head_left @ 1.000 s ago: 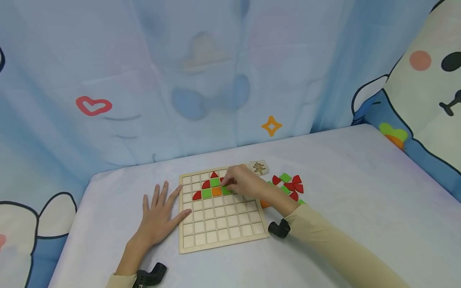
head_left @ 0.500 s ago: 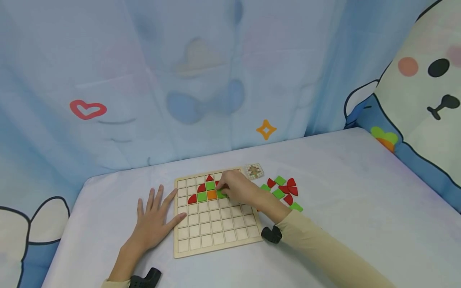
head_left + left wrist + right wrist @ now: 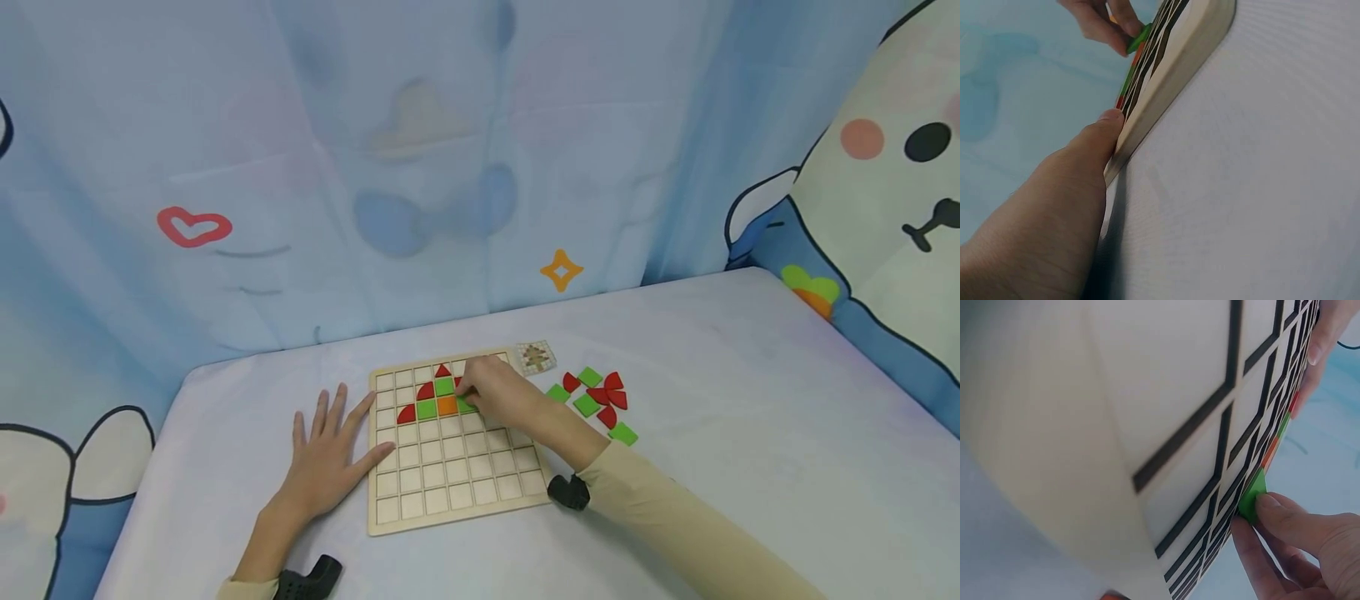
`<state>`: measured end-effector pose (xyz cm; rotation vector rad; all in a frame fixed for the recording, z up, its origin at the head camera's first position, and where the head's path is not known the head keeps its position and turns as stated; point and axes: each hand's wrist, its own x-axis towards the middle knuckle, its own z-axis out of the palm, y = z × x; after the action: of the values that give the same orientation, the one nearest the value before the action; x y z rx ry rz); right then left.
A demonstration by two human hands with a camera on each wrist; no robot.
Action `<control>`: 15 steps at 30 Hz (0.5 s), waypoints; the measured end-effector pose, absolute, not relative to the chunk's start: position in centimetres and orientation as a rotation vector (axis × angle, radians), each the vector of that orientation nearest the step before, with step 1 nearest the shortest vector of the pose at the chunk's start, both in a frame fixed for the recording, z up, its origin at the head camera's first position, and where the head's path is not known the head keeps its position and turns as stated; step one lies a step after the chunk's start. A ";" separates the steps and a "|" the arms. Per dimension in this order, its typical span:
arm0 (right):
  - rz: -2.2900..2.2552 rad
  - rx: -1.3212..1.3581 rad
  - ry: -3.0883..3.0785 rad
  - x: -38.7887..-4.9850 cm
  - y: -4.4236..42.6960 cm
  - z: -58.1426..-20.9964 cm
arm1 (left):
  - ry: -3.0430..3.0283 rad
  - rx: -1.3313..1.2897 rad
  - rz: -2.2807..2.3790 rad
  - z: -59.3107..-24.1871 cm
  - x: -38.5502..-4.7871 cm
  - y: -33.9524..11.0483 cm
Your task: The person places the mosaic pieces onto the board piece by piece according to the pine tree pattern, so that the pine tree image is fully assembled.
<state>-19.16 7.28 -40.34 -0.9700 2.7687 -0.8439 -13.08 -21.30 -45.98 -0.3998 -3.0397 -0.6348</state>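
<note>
A pale wooden grid board [image 3: 432, 477] lies on the white-covered table. My left hand [image 3: 322, 467] is spread flat at its left side, with thumb and forefinger touching the edge; in the left wrist view the thumb [image 3: 1094, 134] presses the rim. Over the upper part of the board, my right hand [image 3: 498, 390] pinches a green square tile [image 3: 1252, 497] between thumb and fingers. The tile stands tilted against the grid beside an orange tile [image 3: 447, 406]. Red quarter-round tiles [image 3: 407, 414], green squares [image 3: 427, 409] and a red triangle [image 3: 443, 370] sit in nearby cells.
Right of the board lie several loose tiles, green squares [image 3: 587, 405] and red quarter-rounds [image 3: 607, 417]. A small pattern card [image 3: 536, 357] lies by the board's upper right corner. A blue printed curtain [image 3: 420, 275] hangs behind the table.
The head view has shifted slightly. Both hands stay at about the same places on the board. My right forearm now covers the orange piece that showed beside the board's right edge.
</note>
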 end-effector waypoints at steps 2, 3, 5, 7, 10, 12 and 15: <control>-0.830 -0.970 2.778 -19.1 7.3 -40.3 | -3.047 -0.401 -0.633 -46.0 -13.1 -21.3; -0.823 -0.967 2.785 -19.0 7.3 -40.3 | -3.050 -0.403 -0.627 -46.0 -13.0 -21.2; -0.796 -0.966 2.802 -19.0 7.2 -40.4 | -3.051 -0.404 -0.619 -45.9 -13.0 -21.2; -0.761 -0.971 2.813 -19.0 7.1 -40.4 | -3.048 -0.399 -0.613 -45.8 -13.0 -21.3; -0.739 -0.968 2.820 -19.0 7.0 -40.5 | -3.050 -0.389 -0.609 -45.6 -12.9 -21.3; -0.761 -0.961 2.810 -19.0 7.1 -40.5 | -3.056 -0.385 -0.614 -45.6 -12.9 -21.3; -0.814 -0.958 2.796 -18.9 7.4 -40.6 | -3.058 -0.388 -0.624 -45.5 -12.8 -21.2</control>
<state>-18.90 7.35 -40.58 -0.9581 2.7961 -0.8138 -12.82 -21.20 -45.51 -0.3879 -3.0578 -0.6237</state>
